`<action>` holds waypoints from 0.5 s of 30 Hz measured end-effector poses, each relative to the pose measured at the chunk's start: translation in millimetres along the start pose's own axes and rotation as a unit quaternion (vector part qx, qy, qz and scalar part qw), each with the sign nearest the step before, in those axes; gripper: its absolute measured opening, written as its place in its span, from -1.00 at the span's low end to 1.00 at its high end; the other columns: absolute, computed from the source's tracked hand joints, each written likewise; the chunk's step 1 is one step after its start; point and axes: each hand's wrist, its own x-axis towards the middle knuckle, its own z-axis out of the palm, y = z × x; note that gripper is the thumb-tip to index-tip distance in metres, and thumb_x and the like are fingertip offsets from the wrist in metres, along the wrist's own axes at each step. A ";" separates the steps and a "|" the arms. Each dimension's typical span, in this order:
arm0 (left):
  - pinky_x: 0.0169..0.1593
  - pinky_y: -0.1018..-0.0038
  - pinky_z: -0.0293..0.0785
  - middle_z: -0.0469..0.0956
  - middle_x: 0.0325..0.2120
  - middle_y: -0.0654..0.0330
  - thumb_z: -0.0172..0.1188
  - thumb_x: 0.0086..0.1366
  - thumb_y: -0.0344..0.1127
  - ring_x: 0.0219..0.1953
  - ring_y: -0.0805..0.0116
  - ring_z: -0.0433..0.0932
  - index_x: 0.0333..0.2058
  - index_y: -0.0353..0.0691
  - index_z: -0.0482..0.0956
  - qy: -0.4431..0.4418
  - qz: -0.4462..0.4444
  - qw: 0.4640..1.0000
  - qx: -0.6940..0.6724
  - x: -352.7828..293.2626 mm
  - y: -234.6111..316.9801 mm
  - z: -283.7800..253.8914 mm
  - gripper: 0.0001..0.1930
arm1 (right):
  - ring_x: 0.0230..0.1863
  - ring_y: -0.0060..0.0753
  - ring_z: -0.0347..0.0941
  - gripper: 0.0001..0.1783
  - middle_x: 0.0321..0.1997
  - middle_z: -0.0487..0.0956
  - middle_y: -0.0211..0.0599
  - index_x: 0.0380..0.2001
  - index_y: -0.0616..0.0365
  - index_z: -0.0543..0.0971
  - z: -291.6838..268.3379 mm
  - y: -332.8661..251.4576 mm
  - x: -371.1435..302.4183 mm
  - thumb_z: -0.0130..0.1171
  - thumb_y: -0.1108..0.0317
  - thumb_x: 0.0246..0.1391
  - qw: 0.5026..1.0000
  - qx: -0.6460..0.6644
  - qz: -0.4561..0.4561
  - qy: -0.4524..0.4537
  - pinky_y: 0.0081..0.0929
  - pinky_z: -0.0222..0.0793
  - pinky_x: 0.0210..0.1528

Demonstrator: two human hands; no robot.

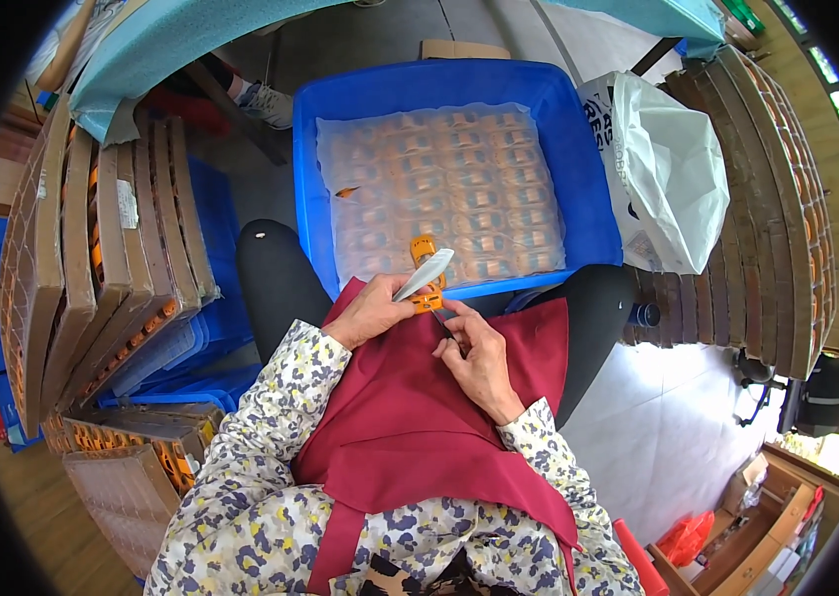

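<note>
My left hand [372, 310] is closed on an orange toy car [427, 300], with a narrow white folded sheet [425, 273] between its fingers. My right hand [476, 356] is beside the car's right end, fingers curled in a pinch. A thin dark sliver shows at its fingertips, too small to name. Just beyond the held car, a second orange toy car [422, 246] sits at the near edge of a translucent plastic sheet [348, 233]. That sheet covers rows of similar cars inside a blue tub [312, 189] in front of me. A small orange and black piece [347, 192] lies on the sheet.
Cardboard trays [72, 268] of orange cars stand stacked on edge at left; more trays [767, 199] stand at right. A white plastic bag [666, 169] leans by the tub's right side. A blue-covered table [201, 40] spans the far side. My red apron [390, 397] covers my lap.
</note>
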 end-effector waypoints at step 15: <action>0.00 0.57 0.37 0.59 -0.19 0.17 0.07 0.11 -0.50 -0.12 0.47 0.51 -0.03 -0.41 0.53 0.001 0.001 1.000 0.026 -3.2 8.3 0.4 -0.60 | -0.43 -0.53 0.58 -0.82 0.15 0.43 0.03 -0.32 0.44 0.40 0.1 0.8 1.7 -0.01 0.77 -0.07 0.998 -0.049 -0.024 -0.017 -0.63 0.47 -0.44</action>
